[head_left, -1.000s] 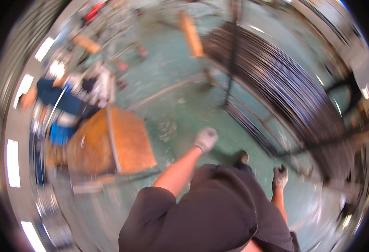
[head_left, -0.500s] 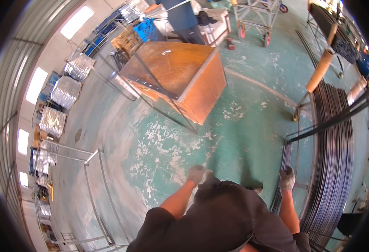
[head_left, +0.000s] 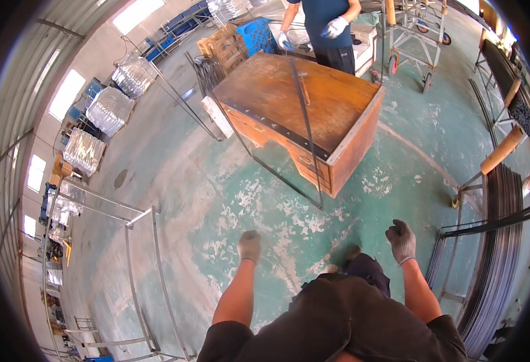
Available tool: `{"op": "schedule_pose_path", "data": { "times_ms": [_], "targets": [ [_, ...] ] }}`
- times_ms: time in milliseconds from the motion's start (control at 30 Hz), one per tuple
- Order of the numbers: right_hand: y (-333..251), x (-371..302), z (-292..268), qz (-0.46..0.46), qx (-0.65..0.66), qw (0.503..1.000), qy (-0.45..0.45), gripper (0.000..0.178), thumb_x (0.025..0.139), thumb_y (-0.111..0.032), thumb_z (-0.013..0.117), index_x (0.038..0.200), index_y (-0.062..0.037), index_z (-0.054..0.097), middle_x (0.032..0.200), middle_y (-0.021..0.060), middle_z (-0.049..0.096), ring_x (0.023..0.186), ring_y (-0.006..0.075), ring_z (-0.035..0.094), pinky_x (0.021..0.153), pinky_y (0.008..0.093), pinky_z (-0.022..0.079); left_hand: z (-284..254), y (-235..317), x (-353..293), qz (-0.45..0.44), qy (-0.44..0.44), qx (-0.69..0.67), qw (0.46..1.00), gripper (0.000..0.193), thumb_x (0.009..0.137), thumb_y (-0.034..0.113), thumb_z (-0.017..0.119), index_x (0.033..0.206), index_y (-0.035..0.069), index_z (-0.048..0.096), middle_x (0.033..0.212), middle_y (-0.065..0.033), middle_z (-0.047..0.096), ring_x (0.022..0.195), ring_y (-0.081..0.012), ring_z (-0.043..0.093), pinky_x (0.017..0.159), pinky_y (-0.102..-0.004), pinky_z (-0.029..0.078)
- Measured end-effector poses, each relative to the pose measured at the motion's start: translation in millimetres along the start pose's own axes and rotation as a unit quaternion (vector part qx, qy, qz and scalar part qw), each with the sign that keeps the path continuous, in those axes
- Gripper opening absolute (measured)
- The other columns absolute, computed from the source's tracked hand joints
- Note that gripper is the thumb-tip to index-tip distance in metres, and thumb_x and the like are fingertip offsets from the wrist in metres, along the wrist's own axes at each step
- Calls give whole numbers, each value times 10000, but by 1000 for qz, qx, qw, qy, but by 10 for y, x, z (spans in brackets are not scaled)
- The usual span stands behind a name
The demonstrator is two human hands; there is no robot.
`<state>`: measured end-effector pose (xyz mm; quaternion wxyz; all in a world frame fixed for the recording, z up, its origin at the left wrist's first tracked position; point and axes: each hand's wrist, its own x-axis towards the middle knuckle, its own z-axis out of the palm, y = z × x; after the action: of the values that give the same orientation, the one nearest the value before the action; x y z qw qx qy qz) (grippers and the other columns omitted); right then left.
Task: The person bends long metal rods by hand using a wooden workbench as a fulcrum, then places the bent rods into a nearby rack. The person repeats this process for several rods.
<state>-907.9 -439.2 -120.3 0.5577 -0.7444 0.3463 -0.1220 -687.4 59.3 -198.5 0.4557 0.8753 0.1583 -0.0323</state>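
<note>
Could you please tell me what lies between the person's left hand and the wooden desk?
In the head view, between the left hand and the wooden desk lie patchy green floor and, nearer the desk, a thin dark bar.

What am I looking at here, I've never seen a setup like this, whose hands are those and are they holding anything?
There's no machine: a person wears a wide camera on the head, looking down, so straight edges bend. The left grip and right grip are that person's own gloved hands, above a worn green floor, apparently holding nothing. Ahead stands a wooden desk; a small narrow thing on top is too unclear to name. Behind it is another person. Long dark rods run along the right.
</note>
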Motion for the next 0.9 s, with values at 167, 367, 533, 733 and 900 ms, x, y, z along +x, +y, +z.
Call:
{"op": "schedule_pose_path", "data": {
  "times_ms": [167,367,533,733,900],
  "targets": [
    [-198,641,599,-32,-41,999,-15,467,868,-110,783,1308,5,674,963,61,751,931,135,707,890,291,564,-372,118,1201,36,31,-72,996,279,936,125,743,1186,2,752,936,-67,763,789,-140,693,712,-299,569],
    [-709,1629,1495,-40,2,999,-2,475,869,-118,799,1315,-11,673,1028,89,765,967,163,722,915,308,572,-692,980,2461,30,41,-18,999,303,914,185,765,1166,16,771,1081,-104,797,1002,-186,730,922,-326,559],
    [-1433,2060,2195,-75,33,996,-46,566,869,-80,830,1393,-21,625,1168,144,763,1103,214,738,986,346,577,-930,1711,3677,146,107,18,983,297,923,201,749,1142,1,773,903,-50,757,784,-119,683,738,-298,557],
    [-2285,2127,2843,-128,-7,992,12,671,855,-67,874,1453,-18,572,1302,193,723,1229,273,709,1057,388,562,-1076,2341,5182,161,114,14,980,285,927,215,755,1126,12,774,925,-60,762,813,-134,679,762,-305,543],
    [-2450,2121,3365,-89,61,986,126,714,862,-5,840,1502,-10,524,1348,192,704,1294,270,681,1090,385,549,-1134,2938,6670,137,93,1,986,305,912,257,787,1089,9,772,1000,-101,795,960,-201,729,908,-340,556]
  ]
}}
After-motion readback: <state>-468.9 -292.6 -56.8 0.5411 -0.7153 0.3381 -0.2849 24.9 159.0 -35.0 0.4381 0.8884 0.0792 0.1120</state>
